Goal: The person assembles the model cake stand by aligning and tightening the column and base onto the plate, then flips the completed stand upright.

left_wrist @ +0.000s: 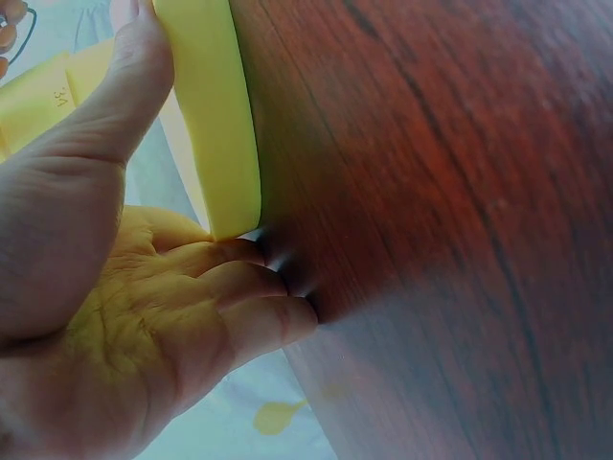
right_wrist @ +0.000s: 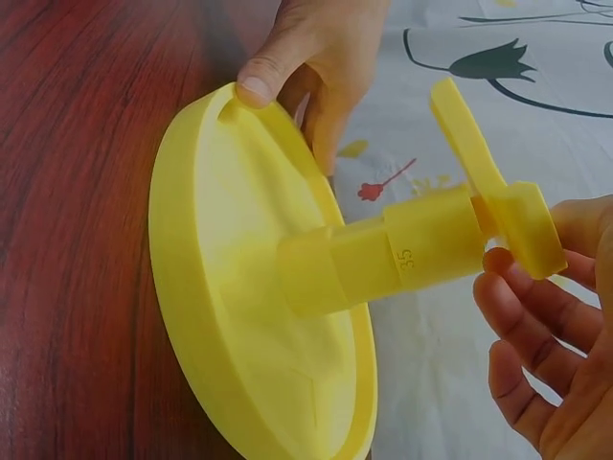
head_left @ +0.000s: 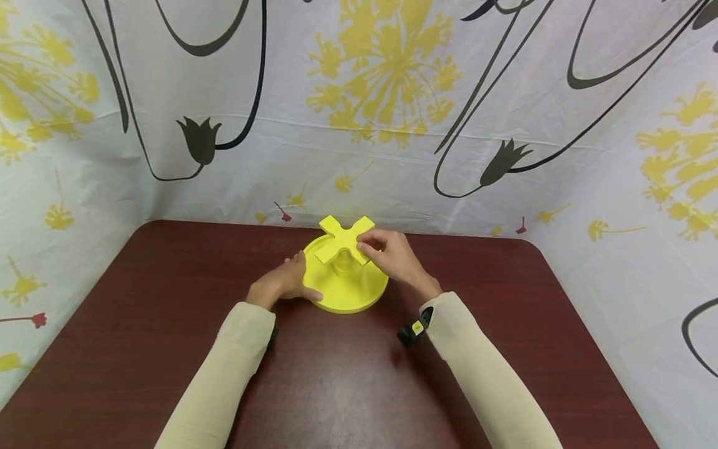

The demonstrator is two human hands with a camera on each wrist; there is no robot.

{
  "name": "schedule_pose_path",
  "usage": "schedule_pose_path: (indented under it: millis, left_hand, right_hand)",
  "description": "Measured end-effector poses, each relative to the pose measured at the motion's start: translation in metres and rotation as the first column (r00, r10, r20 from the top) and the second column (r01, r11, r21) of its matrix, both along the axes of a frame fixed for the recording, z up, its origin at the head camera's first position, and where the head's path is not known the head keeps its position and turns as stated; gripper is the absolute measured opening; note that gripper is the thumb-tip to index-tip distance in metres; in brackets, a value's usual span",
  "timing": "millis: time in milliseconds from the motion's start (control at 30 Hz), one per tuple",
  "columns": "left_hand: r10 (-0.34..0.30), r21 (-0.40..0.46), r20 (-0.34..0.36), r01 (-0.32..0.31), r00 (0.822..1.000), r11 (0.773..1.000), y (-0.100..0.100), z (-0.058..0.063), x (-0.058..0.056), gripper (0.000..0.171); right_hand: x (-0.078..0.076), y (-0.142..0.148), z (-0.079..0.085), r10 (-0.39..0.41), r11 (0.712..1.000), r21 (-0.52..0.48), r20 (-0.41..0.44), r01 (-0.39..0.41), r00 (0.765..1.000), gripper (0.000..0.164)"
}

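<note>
A yellow round dish-like base [head_left: 350, 294] with a raised rim rests on the table's far half. From its middle rises a stepped yellow post [right_wrist: 359, 261], marked 35 on its upper part. On top of the post sits a yellow X-shaped cross piece [head_left: 343, 239]. My left hand [head_left: 285, 280] holds the base at its left side, thumb [right_wrist: 257, 84] over the rim and fingers along the outer edge. With thumb and fingertips my right hand [head_left: 397, 255] pinches the cross piece's near right arm. The right hand's lower fingers are loosely curled below it.
The dark red-brown wooden table [head_left: 348, 380] has rounded far corners. A white cloth [head_left: 381, 168] with yellow and grey flower prints hangs behind it and at both sides. A black wrist strap [head_left: 412, 330] with a small device sits at the right cuff.
</note>
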State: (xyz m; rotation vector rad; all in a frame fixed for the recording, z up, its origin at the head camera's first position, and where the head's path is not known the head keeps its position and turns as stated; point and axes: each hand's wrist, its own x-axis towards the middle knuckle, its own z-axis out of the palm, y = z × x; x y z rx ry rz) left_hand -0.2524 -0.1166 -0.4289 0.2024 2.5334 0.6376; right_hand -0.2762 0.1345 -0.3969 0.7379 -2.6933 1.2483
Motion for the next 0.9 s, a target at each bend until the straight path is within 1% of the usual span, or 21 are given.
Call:
schedule_pose_path:
  millis: [67,167,233,300,333,400,467,500,567,600,767,900]
  left_hand:
    - [0.002,0.003,0.002,-0.002,1.000,1.000,0.000,0.001,0.001,0.115]
    - [0.000,0.004,0.003,0.000,1.000,1.000,0.000,0.001,0.001,0.116]
    - [-0.001,0.005,0.002,0.001,1.000,1.000,0.000,0.001,0.001,0.115]
    - [-0.002,0.006,0.002,0.002,1.000,1.000,0.000,0.001,0.000,0.115]
    - [-0.002,0.006,0.002,0.002,1.000,1.000,0.000,0.001,0.000,0.115]
    - [0.000,0.006,0.005,0.000,1.000,1.000,0.000,0.002,0.001,0.115]
    - [0.001,0.009,0.005,-0.001,1.000,1.000,0.000,0.002,0.001,0.115]
    - [0.003,0.010,0.006,-0.003,1.000,1.000,0.000,0.002,0.001,0.114]
    - [0.004,0.012,0.008,-0.004,1.000,1.000,0.001,0.002,0.001,0.115]
    - [0.004,0.013,0.008,-0.004,1.000,1.000,0.000,0.002,0.001,0.115]
    - [0.003,0.014,0.000,-0.003,1.000,1.000,0.000,0.001,0.001,0.115]
    - [0.001,0.021,-0.002,-0.001,1.000,1.000,-0.001,0.002,0.002,0.115]
  right_hand:
    - [-0.001,0.001,0.001,-0.034,0.999,-0.027,-0.020,0.034,0.999,0.016]
    - [-0.003,0.001,0.002,-0.122,0.989,-0.096,-0.070,0.115,0.990,0.015]
    - [-0.005,0.002,0.003,-0.156,0.982,-0.124,-0.081,0.145,0.984,0.019]
    - [-0.006,0.001,0.004,-0.143,0.984,-0.118,-0.083,0.133,0.986,0.026]
    - [-0.007,0.001,0.004,-0.117,0.989,-0.103,-0.072,0.110,0.991,0.031]
    - [-0.008,0.001,0.004,-0.043,0.995,-0.091,-0.025,0.041,0.999,0.039]
    - [-0.009,0.000,0.003,0.007,0.997,-0.077,0.018,-0.005,1.000,0.043]
    - [-0.010,0.000,0.002,0.018,0.997,-0.072,0.037,-0.016,0.999,0.044]
    - [-0.011,0.001,0.001,0.022,0.997,-0.070,0.063,-0.018,0.998,0.044]
    - [-0.011,0.001,0.000,0.011,0.998,-0.061,0.065,-0.007,0.998,0.043]
    - [-0.012,0.002,-0.001,-0.018,1.000,-0.024,0.039,0.019,0.999,0.042]
    - [-0.012,0.002,0.001,-0.036,0.999,0.014,0.046,0.036,0.998,0.042]
